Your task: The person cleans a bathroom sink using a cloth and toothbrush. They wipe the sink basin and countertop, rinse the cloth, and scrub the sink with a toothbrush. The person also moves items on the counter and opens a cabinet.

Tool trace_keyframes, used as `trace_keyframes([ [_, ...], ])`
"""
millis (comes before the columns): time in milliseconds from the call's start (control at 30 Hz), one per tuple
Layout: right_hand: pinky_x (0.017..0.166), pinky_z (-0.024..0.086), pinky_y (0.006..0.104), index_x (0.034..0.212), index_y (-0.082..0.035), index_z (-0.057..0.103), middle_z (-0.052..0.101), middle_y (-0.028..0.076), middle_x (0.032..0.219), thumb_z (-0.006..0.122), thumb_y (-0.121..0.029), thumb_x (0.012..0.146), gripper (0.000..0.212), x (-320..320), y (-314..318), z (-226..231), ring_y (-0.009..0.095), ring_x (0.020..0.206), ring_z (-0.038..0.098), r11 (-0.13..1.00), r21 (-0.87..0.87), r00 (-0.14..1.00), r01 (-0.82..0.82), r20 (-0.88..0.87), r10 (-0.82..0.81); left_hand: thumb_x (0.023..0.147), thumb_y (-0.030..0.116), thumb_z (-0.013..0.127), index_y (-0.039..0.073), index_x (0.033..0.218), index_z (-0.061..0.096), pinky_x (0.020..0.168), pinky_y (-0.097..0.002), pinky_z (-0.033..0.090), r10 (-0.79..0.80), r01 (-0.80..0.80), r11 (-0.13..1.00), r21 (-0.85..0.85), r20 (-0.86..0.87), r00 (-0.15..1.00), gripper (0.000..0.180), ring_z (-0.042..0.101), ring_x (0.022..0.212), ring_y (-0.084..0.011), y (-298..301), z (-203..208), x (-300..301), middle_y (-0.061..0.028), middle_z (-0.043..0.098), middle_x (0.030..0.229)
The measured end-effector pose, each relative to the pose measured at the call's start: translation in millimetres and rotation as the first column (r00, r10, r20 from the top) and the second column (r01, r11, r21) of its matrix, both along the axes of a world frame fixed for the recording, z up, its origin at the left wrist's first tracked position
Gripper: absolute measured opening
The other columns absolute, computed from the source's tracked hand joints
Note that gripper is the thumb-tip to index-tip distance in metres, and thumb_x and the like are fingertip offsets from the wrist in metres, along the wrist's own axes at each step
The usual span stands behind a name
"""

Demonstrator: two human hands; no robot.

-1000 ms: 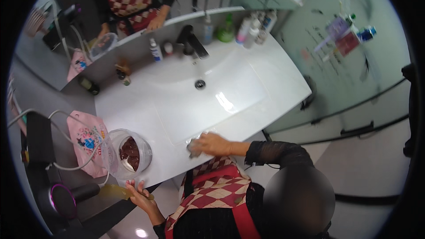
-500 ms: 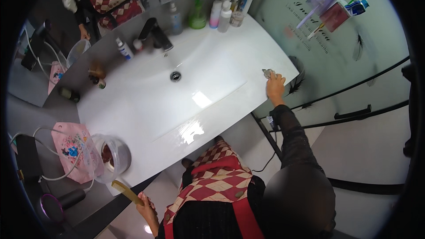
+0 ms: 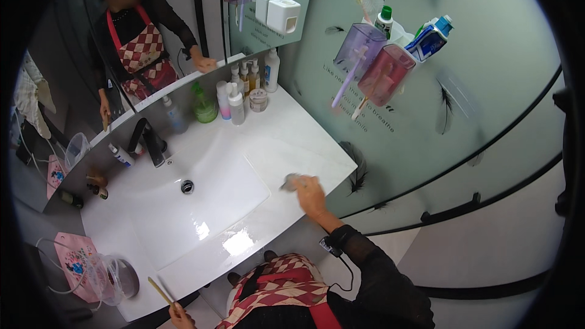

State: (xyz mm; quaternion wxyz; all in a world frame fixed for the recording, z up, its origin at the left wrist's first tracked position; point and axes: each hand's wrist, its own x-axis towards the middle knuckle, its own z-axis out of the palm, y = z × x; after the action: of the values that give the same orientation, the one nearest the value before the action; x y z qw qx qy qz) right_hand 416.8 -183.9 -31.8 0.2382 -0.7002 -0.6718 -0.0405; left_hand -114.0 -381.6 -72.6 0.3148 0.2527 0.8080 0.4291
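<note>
My left hand is at the lower edge, closed around a yellowish comb seen edge-on, its tip pointing up at the counter's front. My right hand is over the right part of the white washbasin counter, fingers closed on a small greyish object at the surface. Motion blurs that object and its kind is unclear. Left of it is the basin with its drain. At the counter's near left corner, a clear plastic tub stands beside a pink flowered pouch.
A black faucet rises behind the basin. Several bottles, including a green pump bottle, line the back under the mirror. Purple and red toothbrush cups hang on the frosted glass wall at right. A cord hangs below the counter's front edge.
The view has shifted toward the mirror and glass wall. My right hand, with the small greyish object, has moved inward from the counter's right end. The comb has turned edge-on in my left hand.
</note>
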Motion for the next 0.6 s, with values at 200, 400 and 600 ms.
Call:
trace_keyframes([
  [200, 0.085, 0.041, 0.0417, 0.121, -0.011, 0.053, 0.049, 0.010, 0.122, 0.072, -0.017, 0.073, 0.052, 42, 9, 46, 0.031, 0.108, 0.044, 0.975, -0.079, 0.974, 0.209, 0.106, -0.201, 0.091, 0.028, 0.060, -0.001, 0.111, 0.055, 0.063, -0.0238, 0.045, -0.222, 0.284, 0.940, 0.187, -0.296, 0.929, 0.036, 0.055, 0.071, -0.0133, 30, -25, -58, -0.0054, 0.056, 0.081],
  [400, 0.087, 0.045, 0.0370, 0.111, -0.007, 0.061, 0.061, 0.011, 0.108, 0.068, -0.017, 0.079, 0.035, 25, -7, 197, 0.027, 0.101, 0.057, 0.953, 0.066, 0.948, -0.296, -0.101, 0.302, 0.084, 0.011, 0.062, -0.004, 0.125, 0.046, 0.092, -0.0388, 0.042, -0.239, 0.230, 0.969, -0.086, -0.545, 0.804, 0.047, 0.053, 0.104, -0.0327, 54, -4, -65, -0.0184, 0.052, 0.113],
  [600, 0.076, 0.050, 0.0304, 0.112, -0.003, 0.061, 0.066, 0.013, 0.100, 0.058, -0.010, 0.086, 0.027, 41, 22, 401, 0.023, 0.087, 0.065, 0.919, 0.247, 0.951, -0.307, 0.053, 0.303, 0.079, 0.001, 0.061, -0.001, 0.129, 0.045, 0.096, -0.0392, 0.037, -0.241, 0.208, 0.969, -0.135, -0.711, 0.661, 0.052, 0.048, 0.112, -0.0357, 75, 9, -57, -0.0185, 0.049, 0.122],
])
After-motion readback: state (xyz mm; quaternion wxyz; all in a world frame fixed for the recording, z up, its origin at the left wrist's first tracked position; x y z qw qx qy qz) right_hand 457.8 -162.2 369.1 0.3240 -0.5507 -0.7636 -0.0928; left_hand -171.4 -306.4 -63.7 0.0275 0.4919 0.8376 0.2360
